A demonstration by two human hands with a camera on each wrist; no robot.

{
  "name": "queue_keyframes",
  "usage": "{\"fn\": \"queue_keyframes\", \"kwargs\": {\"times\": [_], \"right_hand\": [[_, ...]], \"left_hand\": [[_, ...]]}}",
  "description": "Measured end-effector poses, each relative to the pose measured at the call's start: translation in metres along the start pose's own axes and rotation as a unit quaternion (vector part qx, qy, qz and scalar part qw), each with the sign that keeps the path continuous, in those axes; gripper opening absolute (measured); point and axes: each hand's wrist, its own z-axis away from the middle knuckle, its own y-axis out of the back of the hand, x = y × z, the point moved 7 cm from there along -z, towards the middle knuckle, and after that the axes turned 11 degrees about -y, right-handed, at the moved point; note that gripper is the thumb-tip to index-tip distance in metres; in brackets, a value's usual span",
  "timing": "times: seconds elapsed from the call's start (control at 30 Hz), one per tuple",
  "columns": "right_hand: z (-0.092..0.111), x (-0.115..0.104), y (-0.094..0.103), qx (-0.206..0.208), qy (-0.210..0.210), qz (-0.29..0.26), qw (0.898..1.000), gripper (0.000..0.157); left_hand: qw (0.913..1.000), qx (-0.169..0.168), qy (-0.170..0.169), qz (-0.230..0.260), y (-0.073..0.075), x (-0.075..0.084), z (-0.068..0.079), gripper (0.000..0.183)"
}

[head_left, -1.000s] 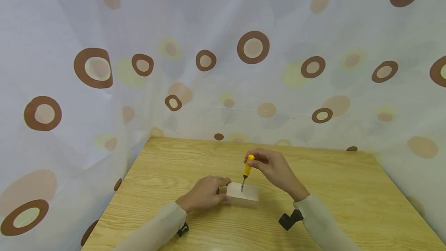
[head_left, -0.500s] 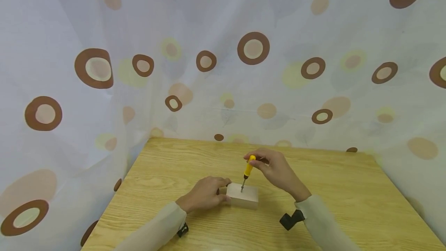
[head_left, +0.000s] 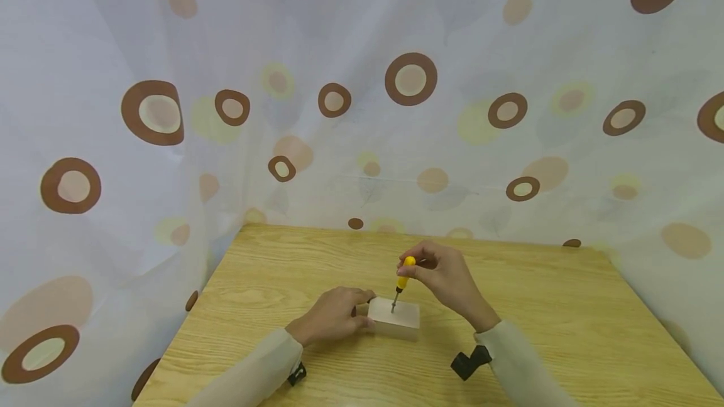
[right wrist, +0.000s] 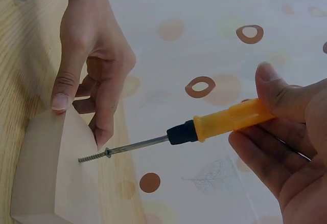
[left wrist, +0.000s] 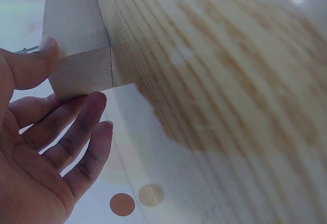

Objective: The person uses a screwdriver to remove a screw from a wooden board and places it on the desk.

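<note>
A pale wooden block lies flat on the table, a screw standing in its upper face. With thumb and fingers on opposite sides, my left hand grips the block's left end. My right hand pinches the yellow handle of a screwdriver between thumb and fingers. The shaft tilts slightly, and its tip meets the screw head in the right wrist view. Much of the screw's thread shows above the wood. In the left wrist view the block's end sits between thumb and fingertips.
The wood-grain table spreads around the block on every side. A white curtain with brown and pale circles hangs along the back and both sides. Black wrist straps show at the sleeves.
My right hand's fingers have shifted on the screwdriver handle, whose top now sits a little lower in the head view. My left hand and the block have stayed in place.
</note>
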Motion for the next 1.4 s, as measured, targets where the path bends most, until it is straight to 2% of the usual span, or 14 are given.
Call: {"fn": "queue_keyframes", "kwargs": {"times": [0.1,0.17,0.23,0.33,0.43,0.53,0.67,0.8,0.97,1.07,1.23,1.4], "right_hand": [[-0.0008,-0.0021,-0.0022,-0.030,0.007,-0.002,1.000,0.011],[-0.0012,-0.0011,-0.0020,-0.030,0.002,0.005,1.000,0.013],[-0.0013,0.0011,-0.0006,-0.011,-0.008,0.021,1.000,0.018],[-0.0005,0.0039,0.0042,0.040,-0.018,0.044,0.998,0.026],[0.0000,0.0047,0.0074,0.067,-0.018,0.048,0.996,0.025],[-0.0006,0.0024,0.0056,0.043,0.000,0.034,0.999,0.019],[-0.0015,0.0008,0.0012,0.003,0.020,0.036,0.999,0.020],[-0.0006,0.0024,0.0023,0.027,0.013,0.059,0.998,0.022],[0.0033,0.0023,0.0055,0.068,-0.007,0.051,0.996,0.023],[0.0041,0.0002,0.0047,0.054,-0.002,0.041,0.998,0.017],[0.0029,-0.0023,0.0009,0.009,0.016,0.031,0.999,0.021],[0.0023,0.0019,0.0008,0.021,0.014,0.042,0.999,0.022]], "left_hand": [[1.0000,0.000,0.002,0.003,-0.0001,-0.0008,-0.0003,0.056],[1.0000,0.000,0.002,0.005,-0.0004,-0.0013,-0.0003,0.056],[1.0000,0.001,0.001,0.005,-0.0008,-0.0014,-0.0002,0.056],[1.0000,0.002,-0.003,0.001,-0.0005,-0.0001,-0.0001,0.055],[1.0000,0.001,-0.004,-0.001,0.0001,0.0013,-0.0001,0.055],[1.0000,0.001,-0.005,0.001,0.0010,0.0021,-0.0002,0.053],[1.0000,0.003,-0.008,0.001,0.0017,0.0025,-0.0006,0.051],[0.9999,0.004,-0.012,-0.003,0.0009,0.0020,-0.0013,0.051],[1.0000,0.001,-0.008,-0.003,-0.0002,0.0014,-0.0012,0.051],[1.0000,0.001,-0.006,0.000,-0.0001,0.0018,-0.0001,0.051],[1.0000,0.000,-0.002,0.002,0.0002,0.0015,0.0013,0.053],[1.0000,0.001,0.000,0.000,0.0003,0.0005,0.0010,0.054]]}}
